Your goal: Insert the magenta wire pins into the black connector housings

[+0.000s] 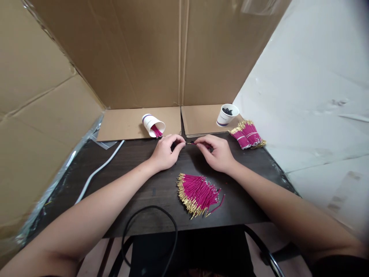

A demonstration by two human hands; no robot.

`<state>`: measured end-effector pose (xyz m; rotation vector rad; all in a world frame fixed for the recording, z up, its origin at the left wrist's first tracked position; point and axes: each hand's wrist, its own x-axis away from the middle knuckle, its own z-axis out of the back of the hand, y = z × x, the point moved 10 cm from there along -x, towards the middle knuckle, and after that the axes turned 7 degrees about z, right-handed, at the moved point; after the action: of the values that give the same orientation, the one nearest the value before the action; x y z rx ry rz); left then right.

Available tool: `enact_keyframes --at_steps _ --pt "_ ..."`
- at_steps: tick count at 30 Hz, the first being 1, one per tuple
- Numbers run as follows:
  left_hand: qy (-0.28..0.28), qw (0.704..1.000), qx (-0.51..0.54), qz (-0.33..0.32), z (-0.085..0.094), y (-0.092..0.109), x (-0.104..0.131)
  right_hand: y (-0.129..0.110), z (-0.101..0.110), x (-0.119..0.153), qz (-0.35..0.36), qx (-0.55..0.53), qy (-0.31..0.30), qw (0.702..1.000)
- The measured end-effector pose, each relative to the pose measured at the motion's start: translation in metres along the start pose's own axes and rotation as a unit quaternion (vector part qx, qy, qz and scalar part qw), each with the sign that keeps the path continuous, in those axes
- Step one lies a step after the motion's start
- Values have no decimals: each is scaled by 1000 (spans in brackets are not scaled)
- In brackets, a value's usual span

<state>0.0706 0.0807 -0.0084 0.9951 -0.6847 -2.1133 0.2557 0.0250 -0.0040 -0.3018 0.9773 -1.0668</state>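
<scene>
My left hand (168, 152) and my right hand (216, 152) meet almost tip to tip above the dark table, fingers closed in pinches. A short magenta wire with a gold pin end (190, 143) spans the gap between them, its magenta part in my right fingers. Something small and dark shows near the right fingertips. What my left fingertips pinch at the gold end is too small to make out. Nearer my body lies a fanned pile of magenta wires (198, 192) with gold ends, mostly pointing left and toward me.
A paper cup (148, 123) lies on its side with magenta wires inside. An upright cup (223, 118) holds small black pieces. Banded wire bundles (249, 134) lie at right. A white cable (99, 169) and black cable (150, 207) cross the table (135, 184). Cardboard walls (138, 57) enclose it.
</scene>
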Motion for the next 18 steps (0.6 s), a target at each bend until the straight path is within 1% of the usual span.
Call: enact_keyframes --at_steps 8,13,18 --pt "-7 1000 12 -3 -1 4 3 -2 -2 1 -1 -12 -10 1000" --pt "-4 1000 12 -12 0 7 3 4 -2 2 -25 -39 3 999" --pt "-8 1000 4 -26 -1 9 4 8 -3 4 -42 -52 2 998"
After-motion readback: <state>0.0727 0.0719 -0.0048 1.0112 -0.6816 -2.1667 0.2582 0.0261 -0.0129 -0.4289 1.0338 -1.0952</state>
